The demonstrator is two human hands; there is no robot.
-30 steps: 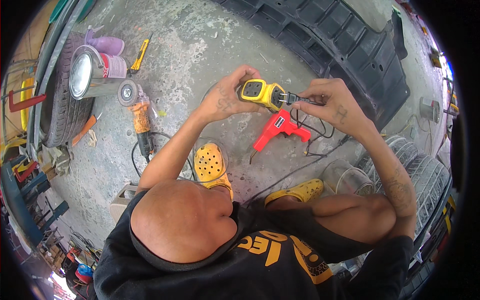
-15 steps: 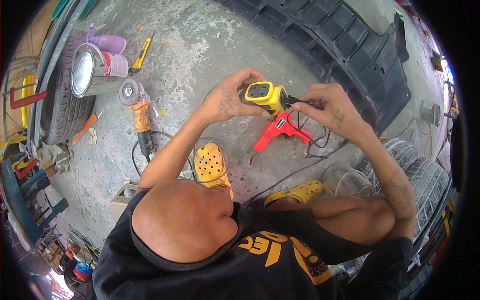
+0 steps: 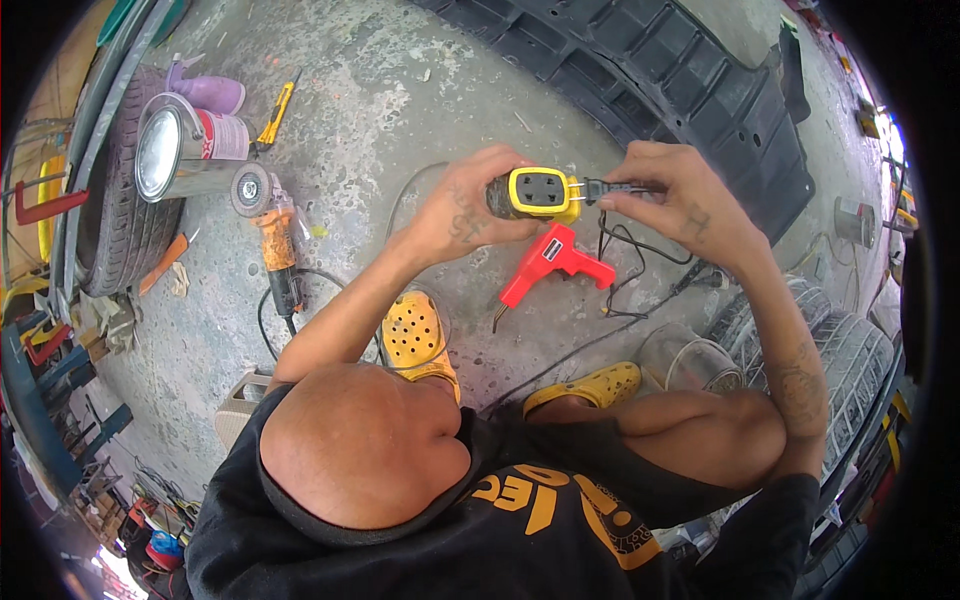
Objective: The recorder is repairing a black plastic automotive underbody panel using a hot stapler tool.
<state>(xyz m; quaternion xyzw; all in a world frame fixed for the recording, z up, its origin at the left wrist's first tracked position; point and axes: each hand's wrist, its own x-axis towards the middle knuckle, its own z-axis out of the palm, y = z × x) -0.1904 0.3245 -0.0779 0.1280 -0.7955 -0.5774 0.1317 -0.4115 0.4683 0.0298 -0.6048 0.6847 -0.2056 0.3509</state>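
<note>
My left hand (image 3: 470,205) is wrapped round a yellow and black power socket block (image 3: 540,190), its dark face with slots turned up. From the right, my right hand (image 3: 690,205) pinches a black plug (image 3: 598,190) with a black cord. Two metal prongs show between the plug and the block's right side; whether their tips touch the block I cannot tell. Below the hands, on the concrete floor, lies a red pistol-shaped tool (image 3: 548,265) with a thin dark tip. Loops of black cord (image 3: 630,285) lie beside its handle.
An orange angle grinder (image 3: 278,245) and a metal can (image 3: 190,160) are at the left, near a tyre (image 3: 125,190) and a yellow cutter knife (image 3: 280,112). A large black plastic panel (image 3: 690,90) spans the far right. Beside my right leg are a clear bucket (image 3: 690,360) and tyres (image 3: 845,360).
The socket block has shifted slightly right and turned its slotted face more upward. The plug's prongs now show beside it. My right hand has moved a little right.
</note>
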